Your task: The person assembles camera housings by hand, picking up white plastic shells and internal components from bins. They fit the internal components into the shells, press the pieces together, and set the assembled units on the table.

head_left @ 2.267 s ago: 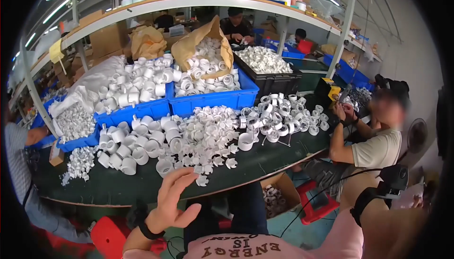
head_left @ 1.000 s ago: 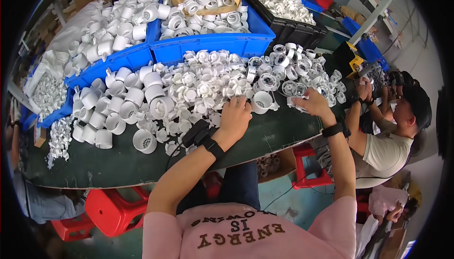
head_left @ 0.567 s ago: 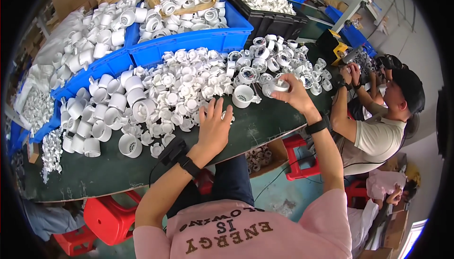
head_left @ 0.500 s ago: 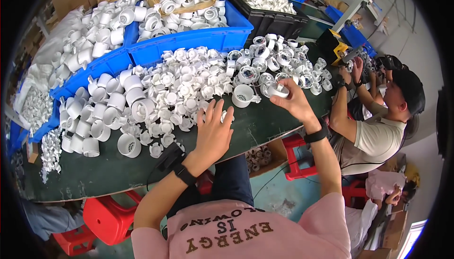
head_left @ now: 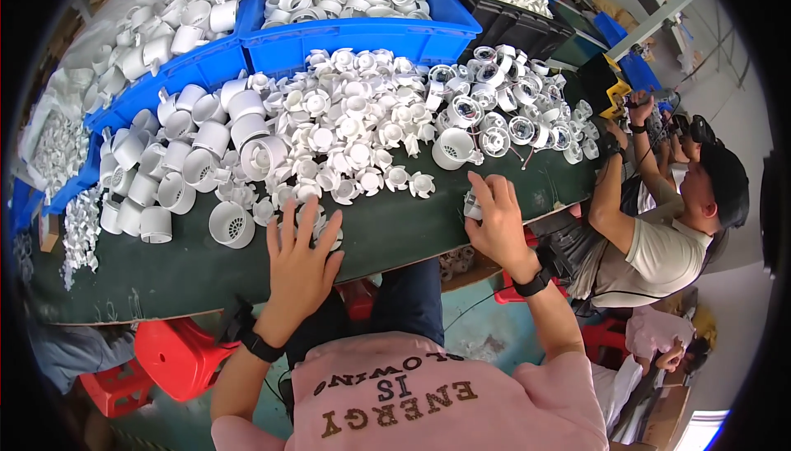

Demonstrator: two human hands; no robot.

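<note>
Near the table's front edge, my right hand (head_left: 499, 227) is closed around a small white-and-clear round housing (head_left: 472, 205), mostly covered by the fingers. My left hand (head_left: 301, 255) is palm down over the green tabletop with its fingers spread. A small white part beside its fingers is partly hidden, and whether they touch cannot be made out. Beyond the hands lies a heap of white finned impellers (head_left: 354, 113). White cups with perforated bottoms (head_left: 231, 224) are piled to the left. A single white cup (head_left: 454, 149) stands just beyond my right hand, beside several clear-topped housings (head_left: 521, 130) with wires.
Blue bins (head_left: 362, 39) full of white cups line the back, with a black crate (head_left: 503, 6) of small white parts beside them. A co-worker (head_left: 659, 220) works at the right. Red stools (head_left: 177, 356) stand below the green table (head_left: 387, 233).
My right hand has come down toward the front edge, still with the housing. My left hand has shifted left and nearer to me. The view has shifted slightly.
</note>
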